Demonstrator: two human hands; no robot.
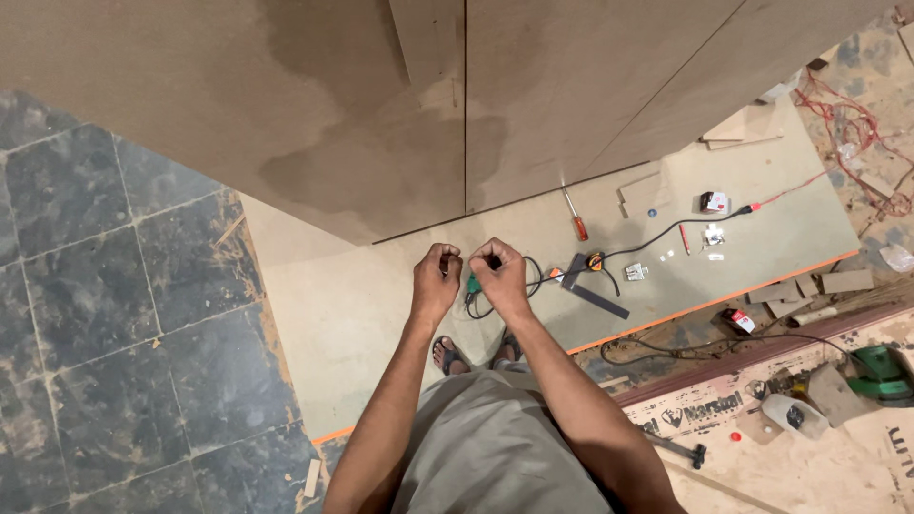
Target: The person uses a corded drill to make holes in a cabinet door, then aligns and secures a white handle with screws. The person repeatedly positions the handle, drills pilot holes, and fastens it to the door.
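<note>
A small green tool (472, 283) sits between the two hands, only a sliver of it showing at the inner edge of the right hand (499, 279). It is too hidden to tell its long axis or which way it points; the visible green bit pokes down and left out of the closed fingers. A black cord (495, 306) loops out below it and runs back toward the right across the board.

The right hand's grip is closed tight around the green tool, fingers curled under, knuckles up toward the camera. The left hand (436, 283) is just beside it, also curled into a loose fist with fingertips turned toward the tool; whether it pinches anything cannot be told. The tool lies at the gap between both grips, above the person's sandalled feet.

Beneath the hands is a pale board (333, 314) with an orange edge, lying on the floor. Further right on it lie a red-handled screwdriver (575, 217), a dark steel square (595, 295), a yellow tape measure (595, 260) and small bits of metal hardware (636, 272). Tall plywood cabinet panels (381, 105) stand ahead of the hands. A green power tool (881, 369) rests at the far right, well apart, and dark stone tiles (105, 333) cover the floor to the left.
</note>
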